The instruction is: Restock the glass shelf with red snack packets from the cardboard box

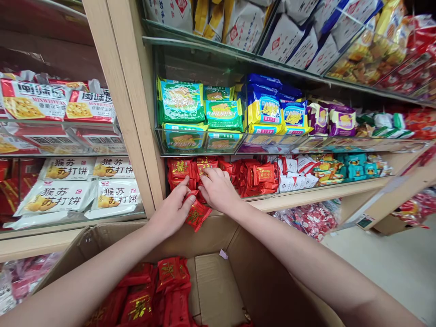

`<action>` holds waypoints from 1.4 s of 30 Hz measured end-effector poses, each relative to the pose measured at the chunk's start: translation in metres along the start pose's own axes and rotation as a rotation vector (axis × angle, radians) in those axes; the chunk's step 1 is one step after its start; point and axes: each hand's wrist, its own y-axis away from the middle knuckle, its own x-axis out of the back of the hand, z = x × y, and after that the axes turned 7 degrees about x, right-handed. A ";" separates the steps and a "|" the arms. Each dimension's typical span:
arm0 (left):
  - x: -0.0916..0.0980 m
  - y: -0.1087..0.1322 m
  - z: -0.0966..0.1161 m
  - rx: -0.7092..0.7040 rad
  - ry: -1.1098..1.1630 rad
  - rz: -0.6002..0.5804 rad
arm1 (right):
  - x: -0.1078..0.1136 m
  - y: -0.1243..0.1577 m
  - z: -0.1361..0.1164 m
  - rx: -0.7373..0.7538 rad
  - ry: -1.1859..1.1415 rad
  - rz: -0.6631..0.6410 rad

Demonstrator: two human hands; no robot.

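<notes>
Both hands are at the lower shelf bin, among small red snack packets (262,177) with gold print. My left hand (172,206) is at the bin's front edge, thumb and fingers closed round red packets; one red packet (198,214) hangs below its fingertips, over the box. Beside it my right hand (218,188) reaches into the bin, its bent fingers gripping a red packet (206,163); the fingertips are partly hidden. Below my arms stands an open cardboard box (218,290) with more red packets (172,274) on its left side.
Above the bin, a glass-fronted shelf holds green soda biscuit packs (182,102) and blue-yellow packs (265,106). White biscuit packs (56,197) lie left of a wooden upright (131,91). White-and-red packets (296,172) sit right of the red ones. Grey floor (384,263) shows at right.
</notes>
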 end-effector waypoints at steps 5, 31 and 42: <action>0.001 0.008 0.005 -0.029 -0.071 0.001 | 0.001 -0.006 -0.005 0.093 -0.007 0.037; 0.001 0.022 0.009 -0.070 0.037 0.096 | 0.032 0.033 -0.028 -0.029 -0.501 0.065; -0.021 0.050 0.021 0.034 0.029 -0.080 | 0.045 0.081 -0.026 -0.367 -1.049 -0.423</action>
